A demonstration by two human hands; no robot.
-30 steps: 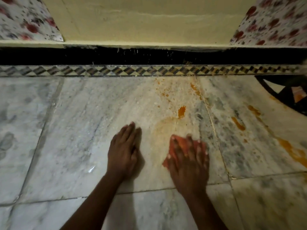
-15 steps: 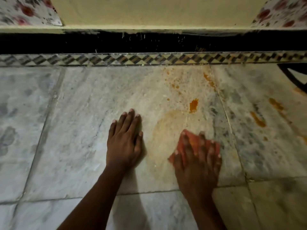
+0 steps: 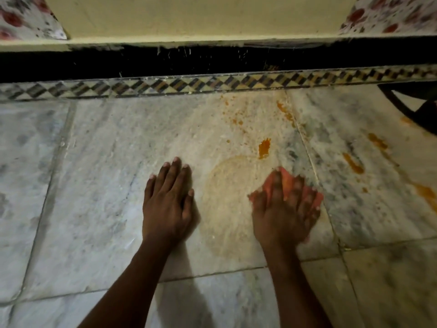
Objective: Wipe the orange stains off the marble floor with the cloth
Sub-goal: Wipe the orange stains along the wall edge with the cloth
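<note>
My right hand presses flat on an orange-pink cloth, which shows past the fingertips, on the marble floor. The hand is motion-blurred. To its left lies a pale orange smear. A thick orange blot sits just beyond the cloth. More orange stains streak the slab to the right, and small orange specks dot the floor near the border. My left hand rests palm down on the floor, fingers together, holding nothing.
A patterned diamond border strip and a black skirting run along the far wall. A dark curved object sits at the right edge. Flowered fabric hangs at both top corners.
My right hand has slid the cloth forward and to the right, nearer the thick orange blot. The left hand has stayed planted. The view has shifted slightly.
</note>
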